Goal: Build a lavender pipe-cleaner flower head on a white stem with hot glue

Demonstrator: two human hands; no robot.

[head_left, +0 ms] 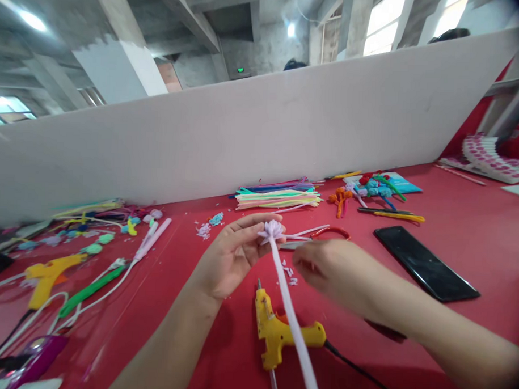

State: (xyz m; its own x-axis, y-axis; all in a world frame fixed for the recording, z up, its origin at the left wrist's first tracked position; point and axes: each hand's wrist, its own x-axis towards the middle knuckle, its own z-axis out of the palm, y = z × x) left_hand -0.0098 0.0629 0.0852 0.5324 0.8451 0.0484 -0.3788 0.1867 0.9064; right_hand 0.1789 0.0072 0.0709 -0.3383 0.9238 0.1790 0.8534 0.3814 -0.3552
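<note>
My left hand [236, 247] pinches a small lilac pipe-cleaner flower [272, 231] between thumb and fingers. From the flower a long pale lilac pipe cleaner [290, 306] runs down toward me. My right hand [325, 265] is just right of the flower, apart from it; its fingers look curled but are smeared by motion, so whether they grip anything is unclear. Behind it lie red-handled scissors [337, 230], partly hidden, beside lilac pipe-cleaner lengths [307, 232]. Below both hands a yellow glue gun [275, 334] rests on the red table, with lilac snippets [291, 273] above it.
A black phone [426, 263] lies at right. Bundled pipe cleaners [278, 199] sit before the white partition [261, 132]. Finished coloured pieces [372, 187] lie back right. On the left are another yellow glue gun [48, 275], a green-handled tool [92, 291] and white cords.
</note>
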